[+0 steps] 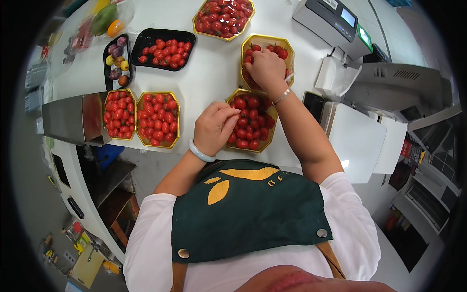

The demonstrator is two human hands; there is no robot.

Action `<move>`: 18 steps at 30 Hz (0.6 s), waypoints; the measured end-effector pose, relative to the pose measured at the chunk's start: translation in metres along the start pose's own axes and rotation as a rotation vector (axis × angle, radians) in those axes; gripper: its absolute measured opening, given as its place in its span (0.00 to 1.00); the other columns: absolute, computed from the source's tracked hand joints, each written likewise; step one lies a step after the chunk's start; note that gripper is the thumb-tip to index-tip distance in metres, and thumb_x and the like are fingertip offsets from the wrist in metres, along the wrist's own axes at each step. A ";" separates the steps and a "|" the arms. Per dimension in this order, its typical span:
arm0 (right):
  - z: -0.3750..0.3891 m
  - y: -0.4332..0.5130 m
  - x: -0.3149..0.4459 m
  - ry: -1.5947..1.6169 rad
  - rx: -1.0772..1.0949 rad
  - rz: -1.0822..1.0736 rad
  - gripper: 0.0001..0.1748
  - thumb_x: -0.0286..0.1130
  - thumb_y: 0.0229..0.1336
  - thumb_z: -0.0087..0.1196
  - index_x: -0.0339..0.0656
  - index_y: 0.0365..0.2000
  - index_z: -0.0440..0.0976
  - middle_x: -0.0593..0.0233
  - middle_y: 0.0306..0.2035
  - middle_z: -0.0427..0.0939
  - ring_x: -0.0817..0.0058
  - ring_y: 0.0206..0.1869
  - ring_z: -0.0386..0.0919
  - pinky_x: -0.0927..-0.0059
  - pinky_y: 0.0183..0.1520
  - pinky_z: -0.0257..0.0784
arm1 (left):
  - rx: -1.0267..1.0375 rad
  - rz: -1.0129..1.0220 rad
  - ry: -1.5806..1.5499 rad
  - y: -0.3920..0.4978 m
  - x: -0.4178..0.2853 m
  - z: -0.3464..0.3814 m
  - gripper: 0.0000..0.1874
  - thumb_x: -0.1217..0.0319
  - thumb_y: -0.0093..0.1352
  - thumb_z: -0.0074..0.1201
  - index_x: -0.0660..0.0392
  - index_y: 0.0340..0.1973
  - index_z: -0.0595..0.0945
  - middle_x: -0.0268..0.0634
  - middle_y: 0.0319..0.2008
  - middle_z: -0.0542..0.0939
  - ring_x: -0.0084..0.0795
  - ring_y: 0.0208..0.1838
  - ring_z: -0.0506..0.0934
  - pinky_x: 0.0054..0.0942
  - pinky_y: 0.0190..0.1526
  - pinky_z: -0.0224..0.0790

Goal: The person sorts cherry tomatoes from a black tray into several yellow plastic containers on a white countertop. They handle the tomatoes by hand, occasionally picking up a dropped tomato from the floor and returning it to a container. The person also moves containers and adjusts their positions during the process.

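My right hand (267,70) reaches into a gold-rimmed tray (288,43) of cherry tomatoes with green stems, its fingertips among the fruit; whether it grips one is hidden. Directly below that tray is a second gold-rimmed tray (270,143), filled with cherry tomatoes (251,124). At its left edge hovers my left hand (215,126), thumb and fingertips drawn together; I cannot tell whether something small is between them. Two more gold-rimmed trays of cherry tomatoes, one narrow-looking (119,115) and one beside it (157,118), stand to the left.
A black tray (140,40) of tomatoes and another (108,78) of mixed small fruit lie at the upper left. A film-covered tomato tray (224,18) stands at the back. On the right are a label printer (324,22), a phone (312,106) and a scale (355,142).
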State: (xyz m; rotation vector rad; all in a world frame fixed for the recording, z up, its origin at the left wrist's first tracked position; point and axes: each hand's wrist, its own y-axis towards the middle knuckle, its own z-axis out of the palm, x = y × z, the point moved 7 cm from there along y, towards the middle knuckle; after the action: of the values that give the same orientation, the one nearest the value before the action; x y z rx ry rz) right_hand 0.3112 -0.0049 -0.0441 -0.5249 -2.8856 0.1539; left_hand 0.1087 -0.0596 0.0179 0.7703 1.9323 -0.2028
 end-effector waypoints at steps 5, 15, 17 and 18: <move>-0.020 -0.024 -0.015 0.758 -0.082 -0.065 0.15 0.29 0.49 0.66 0.39 0.37 0.73 0.67 0.34 0.77 0.73 0.36 0.77 0.70 0.41 0.74 | -0.049 -0.230 -0.201 0.019 0.028 -0.001 0.12 0.74 0.68 0.56 0.58 0.47 0.81 0.38 0.40 0.81 0.28 0.36 0.78 0.25 0.40 0.73; -0.040 -0.068 -0.001 0.795 0.098 -0.309 0.13 0.22 0.54 0.60 0.39 0.42 0.76 0.62 0.38 0.78 0.68 0.40 0.78 0.69 0.45 0.75 | 0.167 -0.264 -0.194 0.036 0.035 0.030 0.15 0.69 0.71 0.55 0.61 0.52 0.80 0.42 0.50 0.81 0.33 0.47 0.80 0.29 0.49 0.73; -0.039 -0.037 -0.021 0.670 -0.031 -0.160 0.12 0.25 0.55 0.57 0.43 0.42 0.79 0.59 0.40 0.79 0.62 0.44 0.78 0.64 0.45 0.75 | 0.202 -0.243 -0.099 0.026 0.034 0.029 0.10 0.69 0.68 0.55 0.56 0.44 0.82 0.43 0.47 0.80 0.46 0.46 0.79 0.37 0.49 0.74; -0.038 -0.019 -0.023 0.561 -0.093 -0.158 0.12 0.26 0.55 0.57 0.43 0.42 0.79 0.59 0.41 0.79 0.62 0.45 0.78 0.62 0.45 0.76 | 0.231 -0.177 -0.036 0.020 0.029 0.030 0.11 0.69 0.67 0.56 0.55 0.44 0.83 0.43 0.47 0.80 0.45 0.46 0.79 0.37 0.49 0.74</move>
State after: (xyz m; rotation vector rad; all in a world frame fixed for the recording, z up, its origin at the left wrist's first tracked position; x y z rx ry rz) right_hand 0.3344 -0.0286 -0.0091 -0.2911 -2.3750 -0.1333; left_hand 0.1350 -0.0451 -0.0175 0.7384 1.9648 -0.5521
